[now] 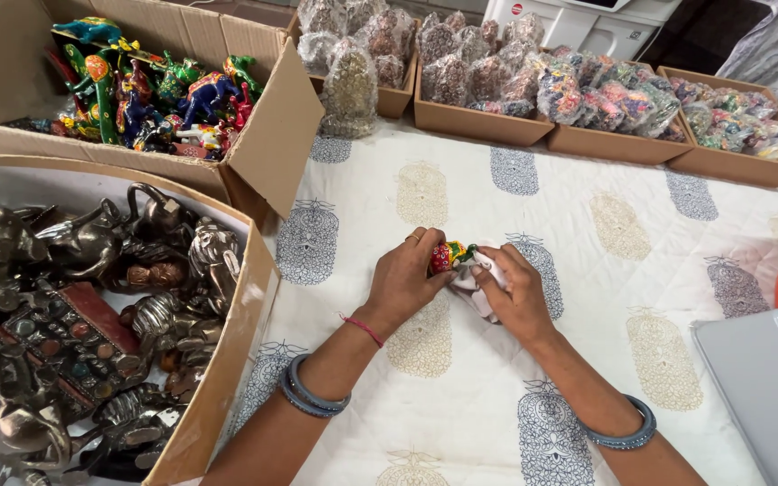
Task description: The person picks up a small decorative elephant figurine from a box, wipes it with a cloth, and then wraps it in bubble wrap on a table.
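Both my hands are mid-table on the white quilted cloth with grey and tan block-printed motifs (587, 216). Left hand (404, 281) curls over a small painted figurine, red and green with yellow dots, glossy (447, 256); thumb and fingertips pinch its near end. Right hand (517, 292) cups the other side, fingers pressed together around a bit of thin clear plastic wrap, crinkled and whitish (477, 281), bunched under the piece. Figurine sits between the two hands, just above the cloth; can't tell if it touches.

Risks as I judge them:
- Paint looks like glossy enamel over a hard body. Tight pinch or a knock against my ring could chip it.
- Wrap is slick and thin. Figurine could slide out of the grip and drop to the cloth; padding is soft, so low damage, but it could roll.
- Narrow green end juts out of my left-hand grip; likely the weakest part if twisted.
- Film may tear on a sharp edge.

Surroundings: open cardboard box of bright multicoloured painted animal figurines (150, 90) far left, well apart. Nearer left, cardboard box of dark bronze-toned metal animal figures, ribbed and polished (74, 315). Row of shallow cardboard trays with clear-bagged items (578, 99) along the far edge. Grey plastic machine corner (767, 387) at right.
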